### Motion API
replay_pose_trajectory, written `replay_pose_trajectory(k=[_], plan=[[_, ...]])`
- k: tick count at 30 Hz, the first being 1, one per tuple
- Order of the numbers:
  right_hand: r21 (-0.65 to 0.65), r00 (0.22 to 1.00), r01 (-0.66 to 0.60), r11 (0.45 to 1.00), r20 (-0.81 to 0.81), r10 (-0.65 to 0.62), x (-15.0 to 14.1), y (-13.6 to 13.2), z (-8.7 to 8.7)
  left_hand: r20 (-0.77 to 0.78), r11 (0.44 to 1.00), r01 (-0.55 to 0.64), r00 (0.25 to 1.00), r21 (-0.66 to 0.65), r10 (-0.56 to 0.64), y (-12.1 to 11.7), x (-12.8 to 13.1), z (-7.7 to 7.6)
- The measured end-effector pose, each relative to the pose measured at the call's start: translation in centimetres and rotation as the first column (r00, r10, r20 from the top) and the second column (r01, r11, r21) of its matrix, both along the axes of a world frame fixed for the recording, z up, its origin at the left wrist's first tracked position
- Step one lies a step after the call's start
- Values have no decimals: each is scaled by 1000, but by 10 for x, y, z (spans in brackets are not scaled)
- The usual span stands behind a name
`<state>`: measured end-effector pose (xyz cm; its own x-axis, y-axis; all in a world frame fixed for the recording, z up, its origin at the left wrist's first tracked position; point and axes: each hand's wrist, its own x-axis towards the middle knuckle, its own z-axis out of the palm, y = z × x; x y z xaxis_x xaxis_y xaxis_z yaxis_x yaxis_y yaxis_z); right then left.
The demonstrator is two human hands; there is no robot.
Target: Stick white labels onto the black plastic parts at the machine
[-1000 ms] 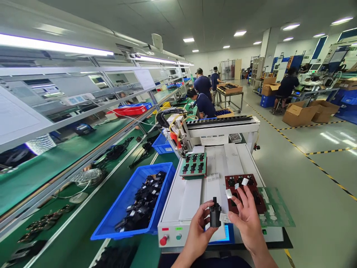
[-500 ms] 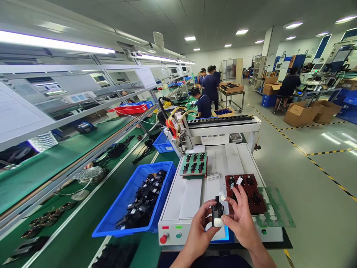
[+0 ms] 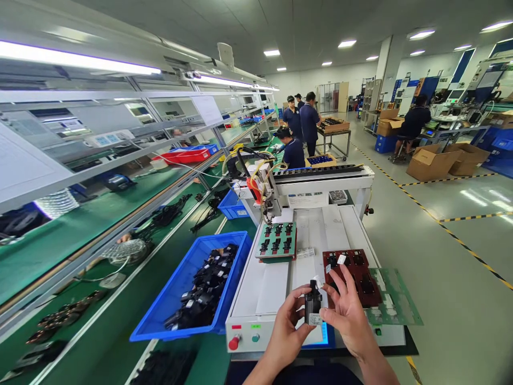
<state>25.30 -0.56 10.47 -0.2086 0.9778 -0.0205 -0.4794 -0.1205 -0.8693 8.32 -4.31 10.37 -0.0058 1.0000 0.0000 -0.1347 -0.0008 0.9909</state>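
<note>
My left hand [image 3: 286,327] is closed around a small black plastic housing [image 3: 312,300], held upright with a narrow neck on top. Low on its face sits a white printed label [image 3: 315,319]. The thumb of my right hand [image 3: 349,316] touches the label's right edge, while the other fingers are stretched and spread apart. Small white stickers [image 3: 342,259] cling to those fingertips. Just beyond the right hand lies a dark red fixture [image 3: 371,291] with black parts in its pockets. A green fixture [image 3: 276,255] bearing several black parts rests farther back on the white machine [image 3: 272,286].
A blue bin [image 3: 160,310] full of black parts stands at left. The machine's gantry [image 3: 320,184] spans the back; a red button [image 3: 233,342] is on its front. A translucent green plate [image 3: 396,299] overhangs at right. Co-workers [image 3: 294,152] are farther off.
The label on the housing now shows its print, where it looked plain white before. Both hands stay almost in place. Co-workers in the background have shifted, and the machine's head has moved slightly.
</note>
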Motion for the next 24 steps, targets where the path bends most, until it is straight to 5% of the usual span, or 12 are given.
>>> replay_pose_trajectory(k=[18, 24], plan=[[62, 991, 83, 995, 97, -89, -5, 1, 9, 1, 1000, 3, 1000, 16, -3, 2, -1, -5], [277, 947, 81, 958, 279, -161, -4, -10, 3, 23, 1000, -17, 1000, 14, 16, 1, -2, -2]])
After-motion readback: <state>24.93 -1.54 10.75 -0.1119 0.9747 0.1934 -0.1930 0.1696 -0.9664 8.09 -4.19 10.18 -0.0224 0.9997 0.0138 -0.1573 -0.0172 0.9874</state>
